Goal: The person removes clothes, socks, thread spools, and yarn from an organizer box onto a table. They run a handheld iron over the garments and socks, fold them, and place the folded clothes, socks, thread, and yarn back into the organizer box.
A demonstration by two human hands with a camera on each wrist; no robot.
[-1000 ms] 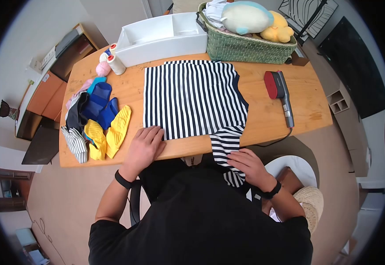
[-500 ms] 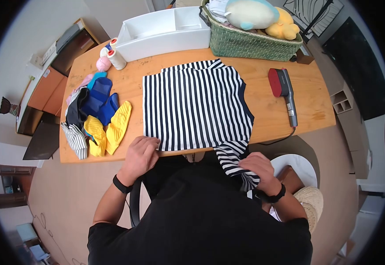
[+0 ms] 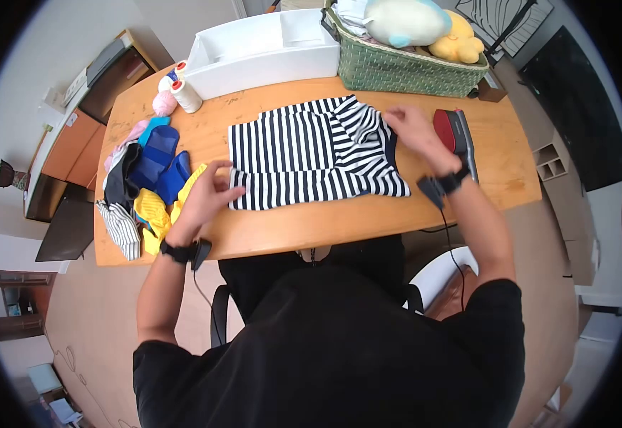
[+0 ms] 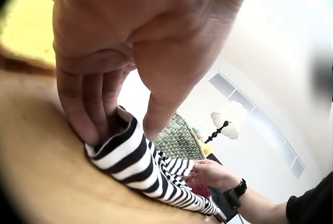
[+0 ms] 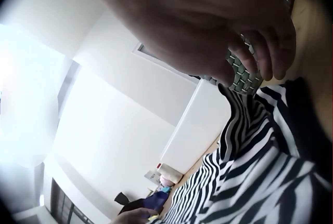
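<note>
A black-and-white striped shirt (image 3: 289, 146) lies on the wooden table, its near side folded over the body and a sleeve bunched near the dark collar. My left hand (image 3: 207, 196) is at the shirt's left end, thumb spread from the fingers. In the left wrist view those fingertips (image 4: 93, 130) touch the folded hem, with the thumb apart from them. Beyond the collar, at the shirt's right, my right hand (image 3: 412, 130) has its fingers loosely bent. The right wrist view shows this hand (image 5: 208, 26) over the sleeve with nothing between thumb and fingers.
A red-and-grey handheld steamer (image 3: 462, 135) lies right of the shirt, partly behind my right forearm. Colourful clothes (image 3: 157, 160) are heaped at the left, below thread spools (image 3: 186, 96). A white divided box (image 3: 261, 75) and green woven basket (image 3: 410, 71) line the back.
The shirt's near side has been folded over, away from me. My right hand has moved from the near sleeve up to the collar side; my left hand has shifted forward and left.
</note>
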